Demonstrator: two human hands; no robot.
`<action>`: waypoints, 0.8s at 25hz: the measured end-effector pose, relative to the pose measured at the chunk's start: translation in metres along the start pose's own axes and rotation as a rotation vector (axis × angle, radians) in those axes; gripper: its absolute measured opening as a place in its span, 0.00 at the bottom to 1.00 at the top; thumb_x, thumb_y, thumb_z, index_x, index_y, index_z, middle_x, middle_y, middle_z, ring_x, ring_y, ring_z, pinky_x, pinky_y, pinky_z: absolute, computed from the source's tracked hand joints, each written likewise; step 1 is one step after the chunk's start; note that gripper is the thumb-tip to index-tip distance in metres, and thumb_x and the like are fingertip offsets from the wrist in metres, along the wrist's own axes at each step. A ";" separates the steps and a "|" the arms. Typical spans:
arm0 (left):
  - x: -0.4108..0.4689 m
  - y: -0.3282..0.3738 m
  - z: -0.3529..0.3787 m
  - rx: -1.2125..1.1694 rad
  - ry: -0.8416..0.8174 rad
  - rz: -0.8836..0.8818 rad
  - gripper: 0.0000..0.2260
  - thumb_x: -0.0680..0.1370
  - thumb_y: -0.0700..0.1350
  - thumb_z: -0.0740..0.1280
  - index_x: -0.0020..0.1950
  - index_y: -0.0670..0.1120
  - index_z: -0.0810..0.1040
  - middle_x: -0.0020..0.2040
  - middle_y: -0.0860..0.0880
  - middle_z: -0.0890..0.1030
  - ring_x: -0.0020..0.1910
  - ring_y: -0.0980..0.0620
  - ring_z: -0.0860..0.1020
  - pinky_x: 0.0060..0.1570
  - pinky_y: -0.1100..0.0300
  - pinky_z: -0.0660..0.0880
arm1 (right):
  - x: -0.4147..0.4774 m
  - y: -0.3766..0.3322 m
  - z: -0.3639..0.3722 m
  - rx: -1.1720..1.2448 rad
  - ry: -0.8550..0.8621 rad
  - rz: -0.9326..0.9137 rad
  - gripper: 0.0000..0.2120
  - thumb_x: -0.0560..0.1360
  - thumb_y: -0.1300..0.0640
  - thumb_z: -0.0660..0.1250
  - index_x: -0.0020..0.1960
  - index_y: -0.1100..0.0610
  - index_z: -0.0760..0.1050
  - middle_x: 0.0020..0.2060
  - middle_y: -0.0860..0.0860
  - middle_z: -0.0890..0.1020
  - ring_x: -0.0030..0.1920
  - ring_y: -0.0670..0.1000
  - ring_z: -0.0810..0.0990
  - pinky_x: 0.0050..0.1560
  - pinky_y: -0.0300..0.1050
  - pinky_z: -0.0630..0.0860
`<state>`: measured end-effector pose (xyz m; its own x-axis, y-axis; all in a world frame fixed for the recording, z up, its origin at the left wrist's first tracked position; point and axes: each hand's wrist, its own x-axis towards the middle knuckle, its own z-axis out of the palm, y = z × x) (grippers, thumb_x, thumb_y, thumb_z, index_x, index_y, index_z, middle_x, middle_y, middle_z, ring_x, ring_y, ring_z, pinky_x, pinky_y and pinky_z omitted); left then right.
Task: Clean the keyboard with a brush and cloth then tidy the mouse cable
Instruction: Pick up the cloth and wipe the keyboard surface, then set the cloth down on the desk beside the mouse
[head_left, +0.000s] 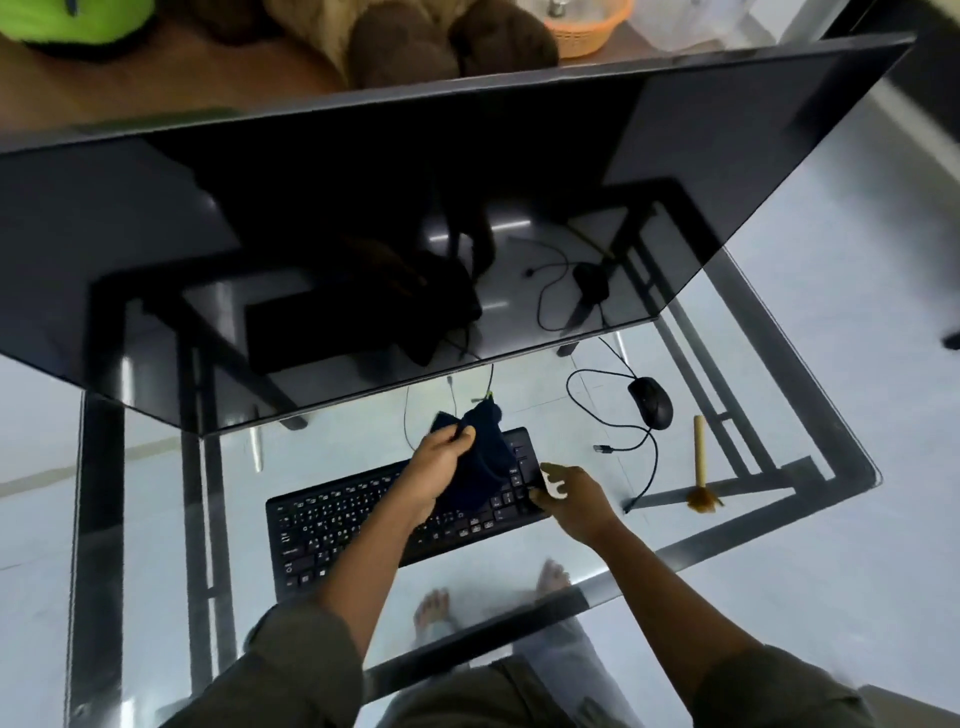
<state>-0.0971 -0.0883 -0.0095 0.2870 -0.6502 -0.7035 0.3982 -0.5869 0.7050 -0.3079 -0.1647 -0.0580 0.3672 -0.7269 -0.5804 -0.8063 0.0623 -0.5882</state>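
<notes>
A black keyboard (343, 525) lies at an angle on the glass table (810, 457). My left hand (441, 462) grips a dark navy cloth (483, 457) above the keyboard's right half. My right hand (571, 499) pinches the cloth's lower corner, where a small white tag shows, at the keyboard's right end. To the right lies a black mouse (652, 400) with its cable (597, 415) looping loosely across the glass. A wooden-handled brush (701, 462) rests on the table right of the mouse.
A large dark monitor (415, 218) leans over the back of the table, close above the keyboard. The table's front edge runs just before my body. Behind the monitor sit brown plush shapes (447, 47) and an orange basket (587, 31).
</notes>
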 end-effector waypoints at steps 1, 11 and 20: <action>-0.008 0.011 0.008 -0.178 -0.078 -0.030 0.12 0.83 0.48 0.63 0.61 0.45 0.80 0.59 0.43 0.83 0.57 0.47 0.81 0.59 0.53 0.75 | -0.003 -0.002 -0.013 0.163 0.026 0.006 0.21 0.75 0.48 0.72 0.65 0.50 0.76 0.57 0.51 0.80 0.56 0.53 0.80 0.53 0.39 0.74; 0.010 0.071 0.202 -0.079 -0.180 0.008 0.18 0.80 0.60 0.65 0.58 0.48 0.83 0.53 0.47 0.86 0.51 0.50 0.85 0.52 0.52 0.80 | -0.033 0.033 -0.168 1.108 -0.076 -0.105 0.16 0.82 0.53 0.63 0.68 0.55 0.75 0.63 0.55 0.81 0.63 0.57 0.80 0.64 0.59 0.75; 0.080 0.042 0.382 0.586 -0.212 0.328 0.20 0.76 0.49 0.73 0.65 0.45 0.73 0.59 0.46 0.81 0.61 0.45 0.79 0.60 0.49 0.78 | 0.002 0.157 -0.274 0.759 0.439 -0.034 0.14 0.79 0.63 0.65 0.61 0.50 0.78 0.54 0.51 0.84 0.54 0.55 0.84 0.55 0.59 0.81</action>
<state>-0.3906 -0.3494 -0.0010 0.1123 -0.8830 -0.4558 -0.2322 -0.4693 0.8520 -0.5610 -0.3441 0.0028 0.0478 -0.9246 -0.3779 -0.2141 0.3601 -0.9080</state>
